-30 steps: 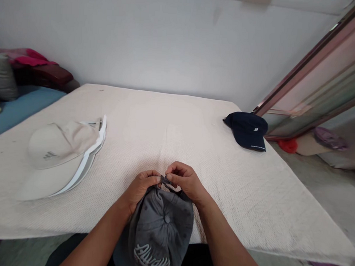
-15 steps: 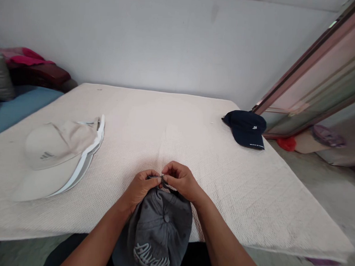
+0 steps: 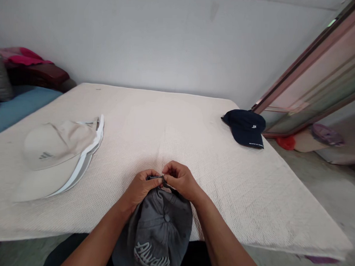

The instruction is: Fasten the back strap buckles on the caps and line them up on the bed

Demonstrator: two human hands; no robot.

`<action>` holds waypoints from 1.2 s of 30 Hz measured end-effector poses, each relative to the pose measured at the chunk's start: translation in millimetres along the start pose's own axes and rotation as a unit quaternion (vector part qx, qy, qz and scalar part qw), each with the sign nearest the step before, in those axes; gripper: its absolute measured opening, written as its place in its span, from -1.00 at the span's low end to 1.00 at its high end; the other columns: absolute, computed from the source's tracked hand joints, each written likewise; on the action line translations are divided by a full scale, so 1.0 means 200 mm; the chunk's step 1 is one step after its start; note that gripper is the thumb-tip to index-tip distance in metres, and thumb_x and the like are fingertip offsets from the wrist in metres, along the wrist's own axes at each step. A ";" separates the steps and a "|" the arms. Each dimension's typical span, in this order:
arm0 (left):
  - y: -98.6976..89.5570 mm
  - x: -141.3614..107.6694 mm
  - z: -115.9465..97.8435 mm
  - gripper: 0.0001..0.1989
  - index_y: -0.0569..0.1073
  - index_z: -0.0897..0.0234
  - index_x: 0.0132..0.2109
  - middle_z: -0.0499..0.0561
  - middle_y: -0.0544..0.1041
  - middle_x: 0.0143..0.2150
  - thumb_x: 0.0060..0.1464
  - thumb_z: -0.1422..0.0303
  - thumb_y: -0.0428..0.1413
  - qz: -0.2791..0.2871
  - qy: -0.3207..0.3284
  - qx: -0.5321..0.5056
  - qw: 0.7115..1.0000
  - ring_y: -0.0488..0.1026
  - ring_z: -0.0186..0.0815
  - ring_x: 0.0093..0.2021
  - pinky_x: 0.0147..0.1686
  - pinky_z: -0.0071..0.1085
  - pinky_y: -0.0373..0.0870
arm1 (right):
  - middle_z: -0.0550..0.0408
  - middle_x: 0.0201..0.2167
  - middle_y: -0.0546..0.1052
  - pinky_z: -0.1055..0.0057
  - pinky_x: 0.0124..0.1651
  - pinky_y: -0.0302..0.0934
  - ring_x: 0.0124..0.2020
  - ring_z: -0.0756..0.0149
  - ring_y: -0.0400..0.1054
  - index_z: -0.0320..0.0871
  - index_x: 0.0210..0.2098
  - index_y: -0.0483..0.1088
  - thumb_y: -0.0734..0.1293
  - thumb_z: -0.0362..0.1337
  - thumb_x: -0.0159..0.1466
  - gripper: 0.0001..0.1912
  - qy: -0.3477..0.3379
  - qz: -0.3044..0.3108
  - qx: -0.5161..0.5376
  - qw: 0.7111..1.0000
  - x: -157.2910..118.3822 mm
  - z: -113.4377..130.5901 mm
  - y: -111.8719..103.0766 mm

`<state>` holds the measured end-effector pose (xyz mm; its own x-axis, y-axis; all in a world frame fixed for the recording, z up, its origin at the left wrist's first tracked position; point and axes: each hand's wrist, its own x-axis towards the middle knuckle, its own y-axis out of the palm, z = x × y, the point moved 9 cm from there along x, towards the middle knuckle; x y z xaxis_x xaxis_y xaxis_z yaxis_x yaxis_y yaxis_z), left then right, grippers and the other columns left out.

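A dark grey baseball cap [image 3: 165,222] with raised white lettering lies at the table's near edge, its back strap end turned away from me. My left hand [image 3: 143,186] pinches the strap area between thumb and fingers. Right beside it, my right hand [image 3: 180,179] pinches the cap's adjustment strap [image 3: 167,184] with thumb and forefinger. The fingertips of both hands nearly meet, and the closure between them is largely hidden.
Light beige and white caps [image 3: 60,152] lie stacked on the left of the cloth-covered table [image 3: 154,124]. A navy cap [image 3: 246,127] rests at the right edge. Behind the table stands a pale wall [image 3: 145,42]. Blue bedding [image 3: 30,102] lies beyond the left edge.
Both hands stay pinched on the grey cap's strap with barely any movement. The view has shifted very slightly; the other caps lie as before.
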<state>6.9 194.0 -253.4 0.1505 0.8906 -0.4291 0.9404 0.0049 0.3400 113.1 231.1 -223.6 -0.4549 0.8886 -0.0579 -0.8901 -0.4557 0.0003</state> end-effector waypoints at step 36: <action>-0.01 -0.04 -0.14 -0.86 0.46 0.28 -0.34 -0.08 0.44 -0.41 -0.05 0.30 0.19 -0.009 0.130 0.255 0.958 0.33 -0.37 -0.39 -0.36 -0.46 0.24 | 0.22 -0.55 0.35 0.47 -0.48 0.04 -0.54 0.48 0.19 -0.18 -0.36 0.35 0.38 -0.31 0.10 -0.86 0.030 0.066 0.078 0.994 -0.01 -0.02 0.03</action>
<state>-4.5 199.9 -228.0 0.1149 0.9760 -0.1852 0.9787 -0.1431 -0.1470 108.4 226.8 -226.6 -0.5697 0.8150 -0.1058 -0.8182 -0.5502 0.1671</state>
